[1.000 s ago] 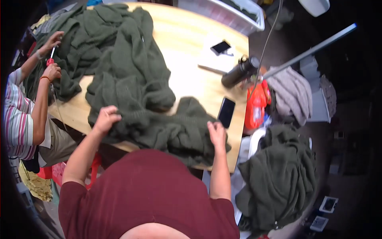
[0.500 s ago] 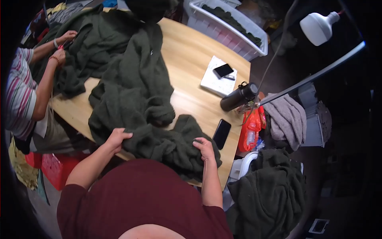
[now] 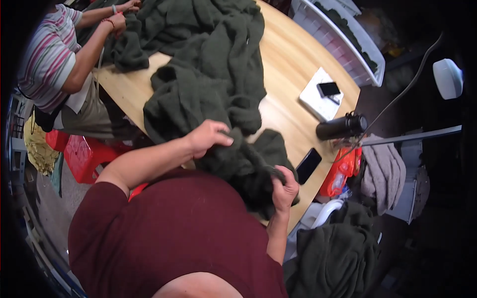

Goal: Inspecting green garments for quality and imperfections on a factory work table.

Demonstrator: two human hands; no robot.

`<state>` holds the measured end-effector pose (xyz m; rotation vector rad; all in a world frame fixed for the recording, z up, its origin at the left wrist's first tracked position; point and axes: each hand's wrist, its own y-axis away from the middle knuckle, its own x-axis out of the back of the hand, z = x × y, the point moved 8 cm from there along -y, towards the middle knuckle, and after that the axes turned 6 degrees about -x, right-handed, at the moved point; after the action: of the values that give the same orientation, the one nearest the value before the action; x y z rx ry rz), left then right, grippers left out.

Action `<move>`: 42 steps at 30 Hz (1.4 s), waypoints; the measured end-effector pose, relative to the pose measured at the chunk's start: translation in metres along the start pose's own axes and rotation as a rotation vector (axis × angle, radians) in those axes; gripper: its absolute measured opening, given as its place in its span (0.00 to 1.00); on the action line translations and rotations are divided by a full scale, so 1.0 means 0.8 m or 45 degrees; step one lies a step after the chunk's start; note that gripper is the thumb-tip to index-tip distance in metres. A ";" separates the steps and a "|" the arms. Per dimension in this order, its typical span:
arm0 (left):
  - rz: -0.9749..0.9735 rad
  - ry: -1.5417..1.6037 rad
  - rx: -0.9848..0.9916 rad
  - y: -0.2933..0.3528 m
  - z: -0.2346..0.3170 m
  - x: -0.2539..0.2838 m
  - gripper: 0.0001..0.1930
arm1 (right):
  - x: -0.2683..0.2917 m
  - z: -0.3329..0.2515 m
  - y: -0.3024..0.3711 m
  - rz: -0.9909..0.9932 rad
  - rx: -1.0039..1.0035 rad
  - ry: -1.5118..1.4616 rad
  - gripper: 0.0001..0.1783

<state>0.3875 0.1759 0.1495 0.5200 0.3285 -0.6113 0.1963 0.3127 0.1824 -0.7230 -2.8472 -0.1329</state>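
Observation:
A dark green knit garment (image 3: 198,92) lies in loose folds over the table (image 3: 280,54), and its near part hangs over the front edge towards me. My left hand (image 3: 210,137) is closed on a fold of it, thumb on top. Lower and to the right, my right hand (image 3: 285,188) pinches the garment's edge between thumb and fingers. The cloth is stretched between both hands in a raised ridge. The fingertips of both hands are partly hidden in the folds.
Right of the garment lie a black phone (image 3: 309,166), a dark bottle (image 3: 341,127) and a white pad (image 3: 318,97) with another phone (image 3: 328,89). A co-worker (image 3: 69,57) handles green cloth at the far left. More green cloth (image 3: 333,253) is heaped at lower right; red stools (image 3: 82,156) stand left.
My left hand has shifted right along the garment, closer to my right hand, and now grips a fold. My right hand has lifted the edge. The whole view has turned leftward.

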 end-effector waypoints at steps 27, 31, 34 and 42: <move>-0.221 -0.483 -0.388 0.018 0.035 -0.031 0.04 | -0.129 -0.124 0.013 -0.120 1.214 0.792 0.09; -0.095 -0.404 -0.373 0.012 0.021 -0.025 0.03 | -0.132 -0.118 0.014 -0.135 1.244 0.761 0.09; -0.089 -0.261 -0.273 0.013 0.016 -0.023 0.04 | -0.131 -0.116 0.017 -0.087 1.271 0.751 0.09; -0.145 -0.570 -0.321 0.026 0.024 -0.024 0.05 | -0.124 -0.088 -0.019 -0.414 0.705 0.328 0.13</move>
<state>0.3879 0.1882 0.1814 0.1146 0.0081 -0.7649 0.2861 0.2441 0.2295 -0.1179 -2.5393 0.4628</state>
